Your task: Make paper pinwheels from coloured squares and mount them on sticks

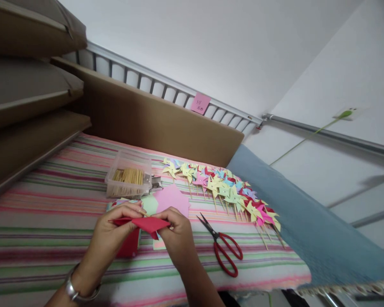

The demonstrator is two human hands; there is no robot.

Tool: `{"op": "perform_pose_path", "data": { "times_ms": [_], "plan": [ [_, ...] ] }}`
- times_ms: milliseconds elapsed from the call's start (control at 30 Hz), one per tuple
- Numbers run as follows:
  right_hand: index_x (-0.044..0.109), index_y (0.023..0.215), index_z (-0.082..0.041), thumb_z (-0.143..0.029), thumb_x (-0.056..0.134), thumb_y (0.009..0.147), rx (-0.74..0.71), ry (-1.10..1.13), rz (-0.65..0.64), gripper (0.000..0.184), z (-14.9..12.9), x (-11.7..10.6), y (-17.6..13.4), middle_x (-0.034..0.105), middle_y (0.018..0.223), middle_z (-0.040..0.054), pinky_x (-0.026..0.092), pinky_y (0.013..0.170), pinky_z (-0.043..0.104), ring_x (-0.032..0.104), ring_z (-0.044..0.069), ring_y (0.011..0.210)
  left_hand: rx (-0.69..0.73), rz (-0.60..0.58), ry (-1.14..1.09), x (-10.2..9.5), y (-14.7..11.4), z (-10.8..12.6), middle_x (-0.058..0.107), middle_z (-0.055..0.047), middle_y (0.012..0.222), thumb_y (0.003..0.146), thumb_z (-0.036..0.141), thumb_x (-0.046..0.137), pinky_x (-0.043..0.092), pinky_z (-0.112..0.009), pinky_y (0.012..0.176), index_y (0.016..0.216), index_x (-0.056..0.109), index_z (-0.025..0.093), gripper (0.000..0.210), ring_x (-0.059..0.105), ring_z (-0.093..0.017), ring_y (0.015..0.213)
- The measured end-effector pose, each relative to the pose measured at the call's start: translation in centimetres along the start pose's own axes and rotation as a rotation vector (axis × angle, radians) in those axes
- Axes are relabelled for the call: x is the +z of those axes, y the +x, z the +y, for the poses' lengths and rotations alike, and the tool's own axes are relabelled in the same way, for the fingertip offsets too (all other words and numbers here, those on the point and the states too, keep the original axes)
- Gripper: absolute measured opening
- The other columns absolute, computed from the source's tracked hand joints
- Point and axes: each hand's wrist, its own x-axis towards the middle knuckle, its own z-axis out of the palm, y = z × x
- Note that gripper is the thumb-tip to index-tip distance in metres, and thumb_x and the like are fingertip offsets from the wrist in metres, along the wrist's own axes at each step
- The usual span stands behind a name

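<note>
A piece of folded red paper [150, 224] is held up between both hands over the striped cloth. My left hand [115, 226] pinches its left end, thumb below and fingers on top. At the other end, my right hand [176, 234] grips the paper's right corner. One red flap points down between the hands. Beneath them lie a flat red sheet [129, 245], a pink sheet [172, 200] and a pale green sheet [149, 204], partly covered by the hands. Scissors with red handles [222, 245] rest to the right, their blades slightly apart.
A clear plastic box [128, 175] of thin wooden sticks stands behind the paper. Many paper pinwheels [224, 187] on sticks lie in rows at right. A brown board [153, 115] borders the back, with a pink note [200, 103] on the rail above. Brown padded panels [28, 89] overhang the left.
</note>
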Motion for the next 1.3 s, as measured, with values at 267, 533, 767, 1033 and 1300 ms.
{"op": "perform_pose_path", "data": {
  "times_ms": [267,533,767,1033,1300],
  "plan": [
    [0.068,0.062,-0.016,-0.012,0.06,0.068,0.003,0.016,0.014,0.012,-0.2,0.4,0.0,0.051,0.06,-0.002,0.037,0.054,0.021,0.049,0.011,0.057,-0.027,0.005,-0.047,0.0,0.0,-0.5,0.069,0.003,0.069,0.067,0.015,0.068,0.041,-0.033,0.096,0.063,0.069,0.025,0.012,0.062,-0.015,0.076],
    [0.07,0.064,-0.017,-0.011,0.058,0.065,0.027,0.044,0.028,0.014,0.1,0.6,0.0,0.05,0.061,-0.002,0.04,0.056,0.022,0.049,0.011,0.058,-0.07,0.021,-0.022,-0.2,-0.2,-1.1,0.068,0.003,0.071,0.067,0.016,0.069,0.041,-0.029,0.095,0.062,0.069,0.027,0.011,0.061,-0.015,0.08],
    [0.071,0.064,-0.019,-0.007,0.056,0.063,0.034,0.057,0.045,0.019,1.0,0.8,-0.1,0.053,0.062,-0.0016,0.044,0.061,0.023,0.054,0.012,0.063,-0.176,0.06,-0.021,-0.2,-0.3,-1.2,0.07,0.001,0.076,0.062,0.023,0.071,0.044,-0.029,0.09,0.059,0.068,0.026,0.005,0.061,-0.018,0.084],
    [0.071,0.066,-0.02,-0.01,0.059,0.066,0.015,0.047,0.079,0.016,1.9,1.2,-0.2,0.058,0.065,-0.0009,0.046,0.06,0.022,0.058,0.013,0.064,-0.229,0.103,0.051,-0.3,0.0,-1.1,0.07,-0.001,0.073,0.054,0.026,0.073,0.048,-0.029,0.08,0.055,0.069,0.025,0.005,0.062,-0.021,0.079],
    [0.072,0.067,-0.02,-0.007,0.057,0.064,0.024,0.061,0.088,0.02,2.0,1.2,-0.2,0.059,0.064,-0.0008,0.046,0.058,0.021,0.058,0.012,0.063,-0.249,0.097,0.048,-0.3,-0.1,-1.2,0.069,-0.002,0.074,0.055,0.027,0.073,0.048,-0.029,0.08,0.056,0.069,0.025,0.005,0.061,-0.021,0.078]
  ]
}}
